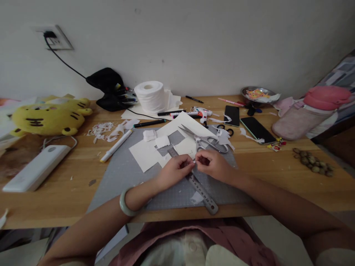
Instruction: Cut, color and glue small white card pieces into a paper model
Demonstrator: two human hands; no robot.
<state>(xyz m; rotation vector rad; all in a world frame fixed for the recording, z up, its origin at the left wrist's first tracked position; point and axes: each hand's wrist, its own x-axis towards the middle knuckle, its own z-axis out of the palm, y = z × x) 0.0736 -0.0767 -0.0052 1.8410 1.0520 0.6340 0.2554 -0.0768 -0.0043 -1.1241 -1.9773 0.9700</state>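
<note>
My left hand [177, 170] and my right hand [213, 165] meet above the grey cutting mat [122, 162]. Both are closed in a pinch on a tiny whitish piece [194, 162], too small to make out its kind. Beneath them a steel ruler [203, 194] lies slantwise, partly covered by my left hand. Just beyond are sheets of cut white paper [142, 155] with openings in them. Scissors [206, 140] with grey handles rest on the paper, blades apart. Two small folded white pieces, one a wavy-edged pad [162, 142], the other a thicker wad [150, 135], lie left of them.
A tissue roll [149, 98], several markers [116, 146] and paper scraps surround the mat. Left are a yellow plush toy [50, 116] and a white power bank [39, 168]. Right are two phones [257, 130], a metal bowl [246, 96], a pink-lidded bottle [302, 120] and a beaded string [313, 162].
</note>
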